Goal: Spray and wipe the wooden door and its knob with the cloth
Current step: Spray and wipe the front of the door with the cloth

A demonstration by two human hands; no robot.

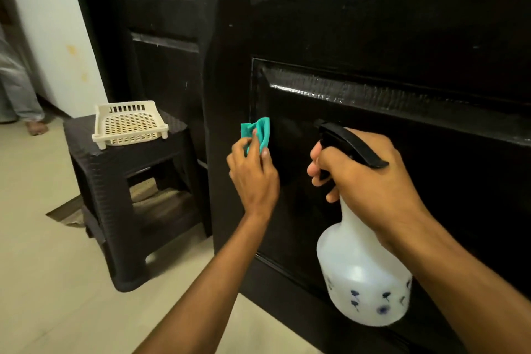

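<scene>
1. Wooden door (373, 37): dark, glossy. Whether it is wet cannot be told, so wiped area cannot be confirmed. Most panels judged still to do.
2. Spray bottle (363, 276): against the door's lower panel, right hand (370, 178) clenched round its neck, fingers at the trigger, nozzle facing the door.
3. Left hand (253, 175): grip closed on the cloth (258, 131), pressed to the door's left panel edge.
4. Knob: not visible; judged outstanding.
</scene>
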